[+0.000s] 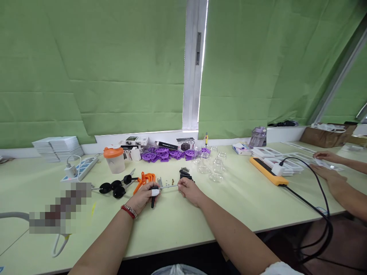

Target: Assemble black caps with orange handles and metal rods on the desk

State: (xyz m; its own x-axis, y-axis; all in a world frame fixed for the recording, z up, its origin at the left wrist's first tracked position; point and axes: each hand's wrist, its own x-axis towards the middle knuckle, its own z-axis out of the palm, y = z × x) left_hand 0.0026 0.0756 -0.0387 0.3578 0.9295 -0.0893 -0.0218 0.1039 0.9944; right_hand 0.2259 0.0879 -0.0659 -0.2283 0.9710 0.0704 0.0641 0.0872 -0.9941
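Observation:
My left hand [145, 195], with a white wrap on one digit and bracelets at the wrist, is closed around a black handle-like part [153, 201]. From it a thin metal rod [168, 186] runs to the right. My right hand [188, 191] pinches the rod's far end; whether a small piece sits there is too small to tell. Just beyond my left hand lie orange hook-shaped plastic parts [149, 177] and several metal pins [159, 182]. Small brass bits [172, 181] and black cylindrical parts [186, 174] with a pile of screws [184, 169] lie beyond my right hand. Black round-headed pieces [117, 187] are farther left.
Purple plastic parts [162, 154] and boxes line the back. Clear glass jars [215, 173] stand right of them, an orange-lidded cup [114, 162] left. A yellow power strip [268, 172] with black cables lies at right, near another person's hands [327, 170]. A pixelated patch covers the left.

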